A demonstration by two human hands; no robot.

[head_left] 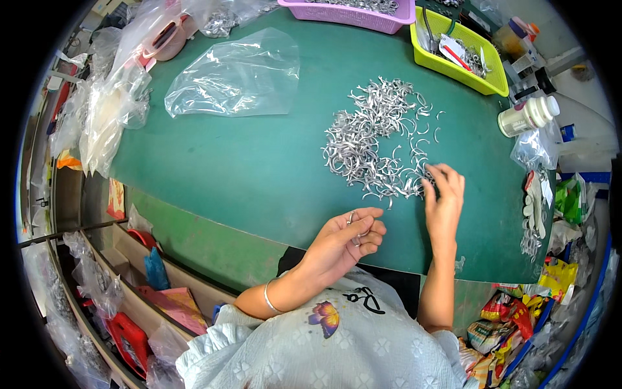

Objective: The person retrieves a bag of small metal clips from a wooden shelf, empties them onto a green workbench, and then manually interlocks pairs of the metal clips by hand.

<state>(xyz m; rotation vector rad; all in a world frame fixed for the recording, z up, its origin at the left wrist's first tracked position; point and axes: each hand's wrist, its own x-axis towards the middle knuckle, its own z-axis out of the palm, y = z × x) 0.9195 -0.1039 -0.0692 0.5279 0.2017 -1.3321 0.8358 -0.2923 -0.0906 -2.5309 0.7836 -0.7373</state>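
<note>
A heap of small, curved silver metal pieces (pixel 369 136) lies on the green tabletop (pixel 259 168), with loose ones scattered along its right side. My left hand (pixel 350 236) is raised near the front edge, palm up. Its fingers curl round a few of the curved metal pieces, which show between thumb and fingers. At the heap's lower right edge is my right hand (pixel 444 198). Its fingers are bent and apart, the tips by the loose pieces; whether they touch one is hard to see.
A clear plastic bag (pixel 236 78) lies flat at the back left. Along the far edge stand a purple basket (pixel 363 19) and a yellow-green basket (pixel 460 71) with tools. A white bottle (pixel 528 117) and gloves (pixel 533 207) are on the right. Open drawers (pixel 175 272) sit lower left.
</note>
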